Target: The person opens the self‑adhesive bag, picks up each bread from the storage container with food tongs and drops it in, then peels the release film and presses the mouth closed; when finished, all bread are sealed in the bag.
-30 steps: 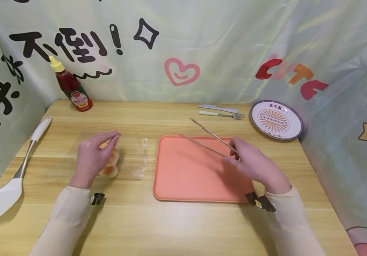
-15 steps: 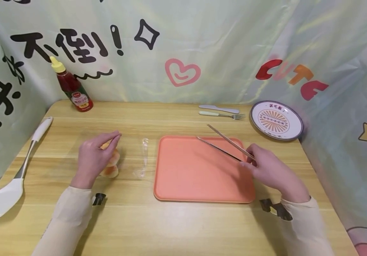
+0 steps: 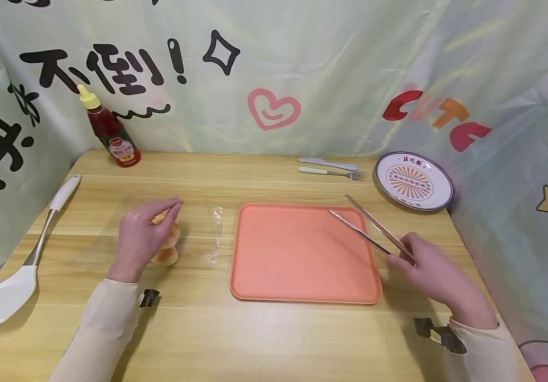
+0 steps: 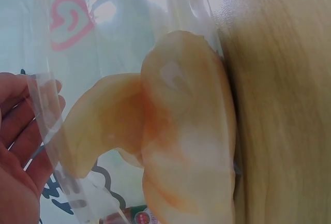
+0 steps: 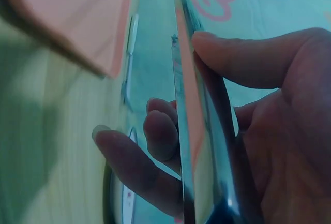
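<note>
My left hand [image 3: 142,236] pinches the clear plastic bag [image 3: 217,233] at its upper part, on the left of the table. Inside the bag lie pale bread rolls [image 3: 167,252] with browned patches, partly hidden under the hand. The left wrist view shows the bread [image 4: 186,115] up close through the film, with the fingers [image 4: 20,131] at the left edge. In my right hand [image 3: 433,273] is a pair of metal tongs [image 3: 381,227], held between thumb and fingers with its arms spread apart. The tips hang over the right part of a pink tray [image 3: 293,254].
At the back left stands a ketchup bottle [image 3: 113,132]. A white spatula [image 3: 40,239] lies along the left edge. Behind the tray are a table knife [image 3: 328,163] and a fork [image 3: 333,172]. A round plate [image 3: 414,181] leans at the back right against the cloth wall.
My right hand has moved right and toward me with the tongs, drawing them from over the tray's middle to its right edge. The left hand stays in place.
</note>
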Motion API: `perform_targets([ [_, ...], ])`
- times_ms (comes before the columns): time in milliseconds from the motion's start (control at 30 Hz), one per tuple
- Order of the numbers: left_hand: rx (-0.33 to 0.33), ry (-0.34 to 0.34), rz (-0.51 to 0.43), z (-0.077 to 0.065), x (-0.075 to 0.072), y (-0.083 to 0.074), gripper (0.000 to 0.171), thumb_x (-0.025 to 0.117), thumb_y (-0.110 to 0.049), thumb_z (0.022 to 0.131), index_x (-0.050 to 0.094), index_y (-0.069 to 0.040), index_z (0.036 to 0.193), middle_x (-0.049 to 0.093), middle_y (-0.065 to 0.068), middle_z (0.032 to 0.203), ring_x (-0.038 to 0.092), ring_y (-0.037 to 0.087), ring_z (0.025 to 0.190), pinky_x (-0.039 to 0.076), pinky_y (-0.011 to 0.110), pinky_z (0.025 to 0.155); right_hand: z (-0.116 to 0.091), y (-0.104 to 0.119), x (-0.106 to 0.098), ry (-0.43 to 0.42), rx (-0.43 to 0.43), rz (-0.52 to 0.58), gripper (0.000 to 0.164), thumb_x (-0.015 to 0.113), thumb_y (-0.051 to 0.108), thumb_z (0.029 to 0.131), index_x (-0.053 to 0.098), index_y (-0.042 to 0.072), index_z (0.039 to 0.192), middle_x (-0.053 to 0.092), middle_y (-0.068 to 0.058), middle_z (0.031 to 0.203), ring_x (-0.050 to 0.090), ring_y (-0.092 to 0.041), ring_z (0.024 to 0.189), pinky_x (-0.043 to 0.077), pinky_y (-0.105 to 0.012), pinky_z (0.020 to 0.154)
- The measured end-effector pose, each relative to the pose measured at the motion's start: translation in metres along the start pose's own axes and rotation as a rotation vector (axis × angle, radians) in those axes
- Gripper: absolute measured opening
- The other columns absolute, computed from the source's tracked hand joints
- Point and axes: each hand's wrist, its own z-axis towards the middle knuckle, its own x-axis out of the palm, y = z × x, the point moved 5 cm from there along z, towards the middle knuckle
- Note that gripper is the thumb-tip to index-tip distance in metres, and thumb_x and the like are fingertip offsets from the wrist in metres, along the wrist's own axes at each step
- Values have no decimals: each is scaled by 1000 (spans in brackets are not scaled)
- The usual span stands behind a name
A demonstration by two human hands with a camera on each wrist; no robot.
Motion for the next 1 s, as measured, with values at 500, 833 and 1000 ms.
perform_targets([
  [500, -9, 4, -2, -1, 2, 0, 15, 77, 1, 83, 78, -2, 98, 74, 12, 97, 72, 32, 82, 55, 45, 69, -22, -30, 3, -12, 86, -29, 33, 59, 25, 100, 49, -6, 103, 51, -4, 75, 47, -19, 64, 40, -34, 54],
  [833, -6, -7, 22, -2, -1, 3, 15, 78, -1, 83, 78, -3, 97, 74, 10, 96, 72, 29, 79, 46, 16, 63, -35, -48, 11, 27, 180, -10, 38, 50, 27, 104, 45, -11, 107, 47, -6, 74, 45, -20, 64, 39, -34, 54],
  [1000, -8, 8, 19, -4, -2, 4, 15, 77, -1, 84, 78, -3, 98, 74, 10, 96, 72, 29, 78, 47, 22, 59, -42, -59, 12, 47, 251, 45, 43, 43, 29, 106, 41, -14, 108, 46, -8, 74, 45, -21, 61, 40, -35, 50],
])
